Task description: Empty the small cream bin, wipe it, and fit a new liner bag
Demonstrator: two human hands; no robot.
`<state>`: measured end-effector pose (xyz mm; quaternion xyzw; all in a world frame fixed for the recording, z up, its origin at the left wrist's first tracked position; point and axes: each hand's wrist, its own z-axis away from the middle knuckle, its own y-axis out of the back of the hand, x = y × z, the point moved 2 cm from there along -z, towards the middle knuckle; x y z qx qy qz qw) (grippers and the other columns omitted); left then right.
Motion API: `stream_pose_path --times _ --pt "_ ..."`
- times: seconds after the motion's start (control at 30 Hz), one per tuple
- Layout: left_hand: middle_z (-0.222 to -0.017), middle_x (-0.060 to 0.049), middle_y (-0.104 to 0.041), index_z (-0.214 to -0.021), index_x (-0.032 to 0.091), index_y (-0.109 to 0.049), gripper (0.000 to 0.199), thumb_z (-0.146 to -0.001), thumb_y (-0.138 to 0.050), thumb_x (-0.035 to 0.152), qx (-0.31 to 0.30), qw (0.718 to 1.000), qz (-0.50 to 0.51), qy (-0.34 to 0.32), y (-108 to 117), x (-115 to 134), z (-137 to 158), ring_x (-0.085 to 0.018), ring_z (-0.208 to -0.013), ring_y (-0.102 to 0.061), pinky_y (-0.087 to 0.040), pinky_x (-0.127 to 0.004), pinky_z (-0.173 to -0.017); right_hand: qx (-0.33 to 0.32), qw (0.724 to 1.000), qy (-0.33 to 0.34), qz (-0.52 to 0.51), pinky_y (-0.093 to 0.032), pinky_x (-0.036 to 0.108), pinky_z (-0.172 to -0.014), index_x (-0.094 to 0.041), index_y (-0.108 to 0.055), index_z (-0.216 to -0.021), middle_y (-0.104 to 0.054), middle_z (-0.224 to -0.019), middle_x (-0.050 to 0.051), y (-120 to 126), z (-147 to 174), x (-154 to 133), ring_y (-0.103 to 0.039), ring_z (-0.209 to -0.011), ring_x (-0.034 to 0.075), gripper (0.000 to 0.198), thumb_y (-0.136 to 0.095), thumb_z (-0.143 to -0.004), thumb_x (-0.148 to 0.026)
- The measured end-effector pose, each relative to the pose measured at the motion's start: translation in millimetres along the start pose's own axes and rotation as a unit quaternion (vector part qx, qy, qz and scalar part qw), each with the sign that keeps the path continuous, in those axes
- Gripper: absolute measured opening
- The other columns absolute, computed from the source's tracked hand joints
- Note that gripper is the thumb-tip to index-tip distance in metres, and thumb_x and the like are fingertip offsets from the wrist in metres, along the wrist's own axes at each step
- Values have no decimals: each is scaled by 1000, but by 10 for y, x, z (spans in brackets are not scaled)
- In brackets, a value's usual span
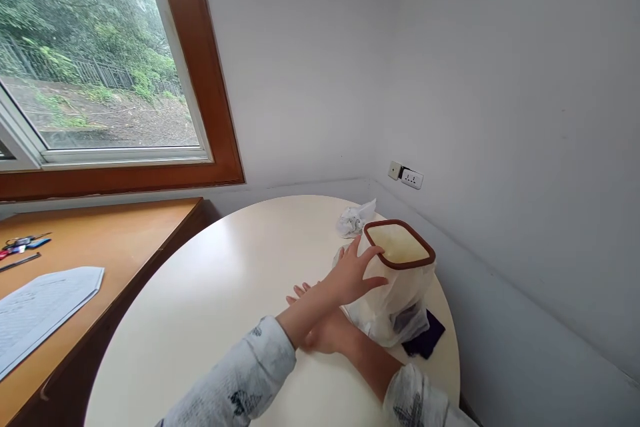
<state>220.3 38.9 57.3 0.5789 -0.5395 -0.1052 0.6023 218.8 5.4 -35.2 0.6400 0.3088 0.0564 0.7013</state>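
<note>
A small bin with a brown square rim (431,255) stands at the right side of the round table, a translucent plastic bag (387,310) hanging around its outside. Its inside looks pale yellow. My left hand (354,275) reaches across to the bin with fingers spread, the tips at the near left part of the rim. Crossed beneath my left forearm, my right hand (325,333) is low over the table, partly hidden, with its fingers stretched out to the left. I see nothing in it. A dark folded cloth-like piece (427,339) lies beside the bin.
The round cream table (240,280) meets the wall corner. A crumpled clear plastic bag (354,219) lies behind the bin. On the wooden desk (145,227) at left are paper sheets (50,307), a pen (20,262) and keys (23,242). Wall sockets (411,178) sit above.
</note>
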Motion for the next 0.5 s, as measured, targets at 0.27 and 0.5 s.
stream_pose_path --times 0.27,0.5 --pt "-117 -10 -45 -100 24 -43 35 -79 -52 51 -2 1000 29 -11 78 -39 -125 -30 -123 -32 -23 -61 -99 68 998 12 -9 -15 38 -108 -22 -34 -136 -44 -136 3 194 104 -145 -28 -129 28 62 -33 -84 -57" --pt "-116 -6 -46 -89 23 -41 28 -80 -52 47 -15 998 36 -52 204 -44 -142 -23 -106 -46 -27 -56 -99 59 997 47 -10 -9 39 -110 -24 -34 -134 -39 -140 3 150 34 -54 -23 -132 21 56 -31 -87 -53"
